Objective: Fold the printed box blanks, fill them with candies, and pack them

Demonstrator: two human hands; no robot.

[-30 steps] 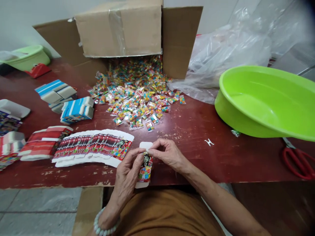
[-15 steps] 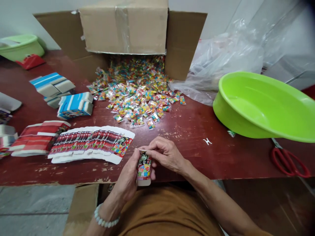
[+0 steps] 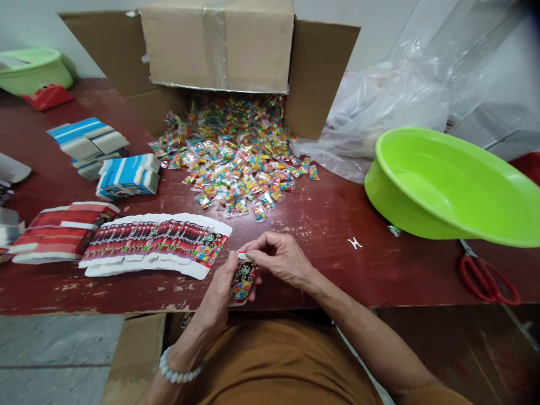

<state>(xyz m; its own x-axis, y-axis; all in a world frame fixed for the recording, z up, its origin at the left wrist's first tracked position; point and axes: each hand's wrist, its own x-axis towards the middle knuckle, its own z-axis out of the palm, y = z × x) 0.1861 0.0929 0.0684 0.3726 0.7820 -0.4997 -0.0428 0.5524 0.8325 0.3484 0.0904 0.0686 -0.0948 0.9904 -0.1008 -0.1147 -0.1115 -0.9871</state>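
Note:
My left hand (image 3: 220,287) is wrapped round a small printed candy box (image 3: 243,281), held just above the table's front edge. The box has a cartoon figure and bright candy pictures on its face, and it leans slightly. At its top end, the thumb and fingers of my right hand (image 3: 284,261) pinch the white flap; the fingertips partly hide it. To the left lies a fanned row of flat red candy boxes (image 3: 156,244). Beyond my hands, a heap of small clear packets of colourful candy (image 3: 244,163) spills from a cardboard box (image 3: 219,50) on its side.
A lime-green basin (image 3: 455,185) stands at the right, with red-handled scissors (image 3: 485,275) below it. Blue-and-white stacks of flat boxes (image 3: 129,177) and more red ones (image 3: 63,230) are at the left. Clear plastic bags (image 3: 388,107) lie behind, and a white paper scrap (image 3: 355,243) lies on the table (image 3: 320,225).
Both hands have risen slightly with the candy box, which is now more tilted. The white flap at its bottom end no longer shows, and more white shows at its top.

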